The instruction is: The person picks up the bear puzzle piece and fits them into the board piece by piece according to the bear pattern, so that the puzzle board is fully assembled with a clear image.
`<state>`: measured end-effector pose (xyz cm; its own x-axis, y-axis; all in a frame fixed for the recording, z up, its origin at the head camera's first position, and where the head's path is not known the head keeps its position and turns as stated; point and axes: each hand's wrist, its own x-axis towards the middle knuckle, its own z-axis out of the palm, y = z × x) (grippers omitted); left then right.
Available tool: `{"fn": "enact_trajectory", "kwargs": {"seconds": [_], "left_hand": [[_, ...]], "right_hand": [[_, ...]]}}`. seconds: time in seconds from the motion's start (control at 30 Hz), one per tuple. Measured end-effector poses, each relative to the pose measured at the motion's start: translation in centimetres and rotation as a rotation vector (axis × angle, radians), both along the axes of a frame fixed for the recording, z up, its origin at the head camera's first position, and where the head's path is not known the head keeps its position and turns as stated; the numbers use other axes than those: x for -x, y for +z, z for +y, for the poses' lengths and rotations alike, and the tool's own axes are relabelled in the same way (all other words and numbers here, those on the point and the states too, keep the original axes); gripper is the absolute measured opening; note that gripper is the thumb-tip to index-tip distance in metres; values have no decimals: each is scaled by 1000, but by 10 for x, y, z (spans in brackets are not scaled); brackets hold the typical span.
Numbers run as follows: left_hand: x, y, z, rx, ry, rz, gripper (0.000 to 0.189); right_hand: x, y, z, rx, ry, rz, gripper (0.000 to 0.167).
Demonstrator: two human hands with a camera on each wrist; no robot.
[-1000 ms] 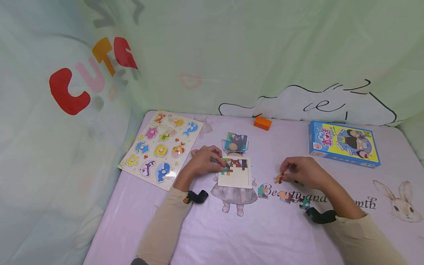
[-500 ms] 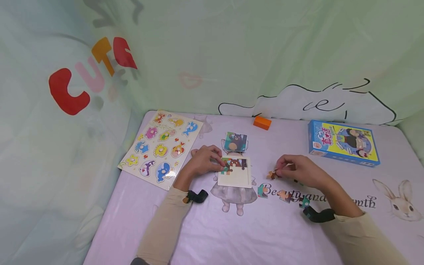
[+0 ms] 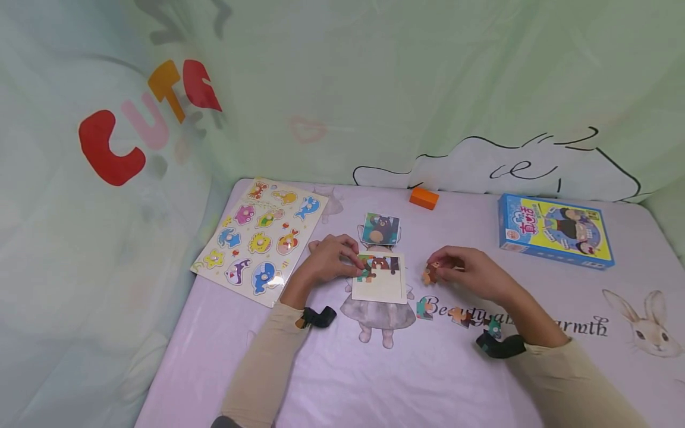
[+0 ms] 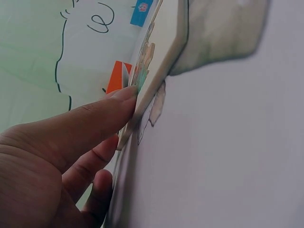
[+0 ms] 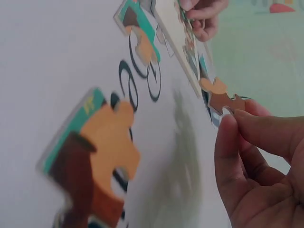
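The right fingers pinch a brown puzzle piece at its edge.

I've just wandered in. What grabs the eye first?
Probably the large red letter C, high on the left, and the blue and yellow box at the rear right. Centrally, the fingers of the right hand pinch a brown and tan jigsaw piece, right of the square cream puzzle tray.

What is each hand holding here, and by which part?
The right hand pinches a puzzle piece by its brown end, opposite its orange end; the left hand grips the puzzle board at its left edge.
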<state>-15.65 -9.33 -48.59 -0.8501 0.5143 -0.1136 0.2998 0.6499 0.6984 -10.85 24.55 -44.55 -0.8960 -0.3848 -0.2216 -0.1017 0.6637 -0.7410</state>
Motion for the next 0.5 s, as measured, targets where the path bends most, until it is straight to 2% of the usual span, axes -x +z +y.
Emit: {"fn": "enact_trajectory", "kwargs": {"seconds": [0.17, 0.5], "left_hand": [[0, 1, 0, 10, 2, -1, 6], [1, -2, -1, 8, -3, -3, 6]], "right_hand": [[2, 1, -11, 7, -29, -9, 27], [6, -1, -32, 69, -58, -17, 23]]}}
